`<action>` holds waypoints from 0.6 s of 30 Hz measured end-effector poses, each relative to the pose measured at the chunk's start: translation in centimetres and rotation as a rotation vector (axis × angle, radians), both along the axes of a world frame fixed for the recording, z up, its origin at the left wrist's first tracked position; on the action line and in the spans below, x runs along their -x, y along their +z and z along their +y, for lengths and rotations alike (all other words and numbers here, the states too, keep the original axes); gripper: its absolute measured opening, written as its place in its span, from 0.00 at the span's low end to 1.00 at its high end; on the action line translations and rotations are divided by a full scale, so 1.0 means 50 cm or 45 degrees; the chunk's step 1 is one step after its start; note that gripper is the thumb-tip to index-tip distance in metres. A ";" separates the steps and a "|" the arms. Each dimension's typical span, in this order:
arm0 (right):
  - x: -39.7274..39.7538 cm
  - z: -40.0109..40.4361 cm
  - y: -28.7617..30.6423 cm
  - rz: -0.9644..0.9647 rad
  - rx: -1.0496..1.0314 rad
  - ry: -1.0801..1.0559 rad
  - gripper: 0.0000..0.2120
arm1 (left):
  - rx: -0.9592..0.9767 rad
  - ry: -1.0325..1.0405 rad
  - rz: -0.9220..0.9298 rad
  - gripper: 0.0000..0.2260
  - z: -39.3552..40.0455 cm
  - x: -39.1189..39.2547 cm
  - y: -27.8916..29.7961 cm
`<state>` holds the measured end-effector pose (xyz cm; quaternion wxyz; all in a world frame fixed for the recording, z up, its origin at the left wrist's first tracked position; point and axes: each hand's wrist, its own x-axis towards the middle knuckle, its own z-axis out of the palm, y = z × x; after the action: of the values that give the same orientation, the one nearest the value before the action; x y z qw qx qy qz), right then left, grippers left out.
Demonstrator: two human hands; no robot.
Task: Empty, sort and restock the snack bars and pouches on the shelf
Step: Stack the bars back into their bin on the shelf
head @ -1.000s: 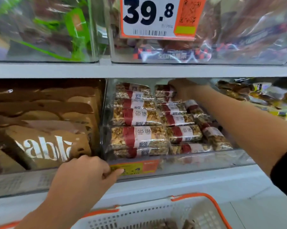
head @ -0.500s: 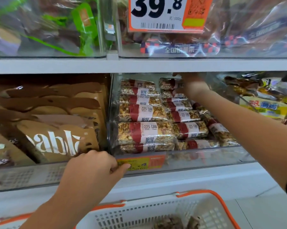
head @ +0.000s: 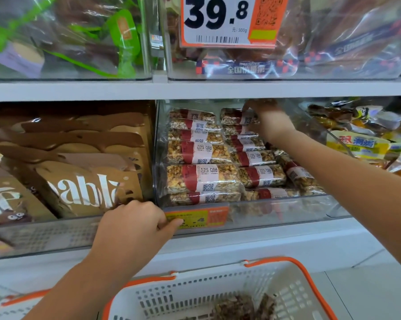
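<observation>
Several nut snack bars [head: 202, 179] with red and white labels lie stacked in rows inside a clear bin [head: 275, 209] on the middle shelf. My right hand [head: 267, 118] reaches deep into the bin and pinches the topmost bar [head: 233, 116] of the back row. My left hand [head: 137, 225] grips the bin's front edge at its left corner, fingers curled over the rim by the yellow and orange price tag [head: 199, 215]. Brown pouches [head: 84, 188] fill the bin to the left.
A white basket with orange rim [head: 285, 262] sits below the shelf, with a few bars [head: 241, 306] inside. Yellow packets [head: 359, 144] fill the bin to the right. The upper shelf [head: 195, 88] holds clear bins and a big price card [head: 229, 19].
My right hand has closed on the top bar at the back of the bin. The left hand keeps its hold on the bin's front edge. The view has shifted slightly.
</observation>
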<state>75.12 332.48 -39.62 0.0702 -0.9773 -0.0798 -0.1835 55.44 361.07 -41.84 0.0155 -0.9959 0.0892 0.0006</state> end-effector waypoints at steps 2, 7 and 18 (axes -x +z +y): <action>-0.014 -0.001 -0.005 0.004 -0.013 -0.062 0.16 | 0.037 0.008 0.016 0.27 0.000 0.002 0.000; -0.045 0.015 -0.003 0.032 -0.114 -0.103 0.09 | 0.091 0.020 0.031 0.26 0.002 0.000 -0.001; -0.023 -0.003 -0.016 -0.047 -0.146 -0.072 0.18 | 0.085 -0.013 -0.004 0.26 0.009 -0.002 -0.009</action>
<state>76.26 332.31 -40.42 0.1193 -0.9700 -0.0429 -0.2076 55.53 361.53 -42.30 -0.0176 -0.9954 0.0943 -0.0038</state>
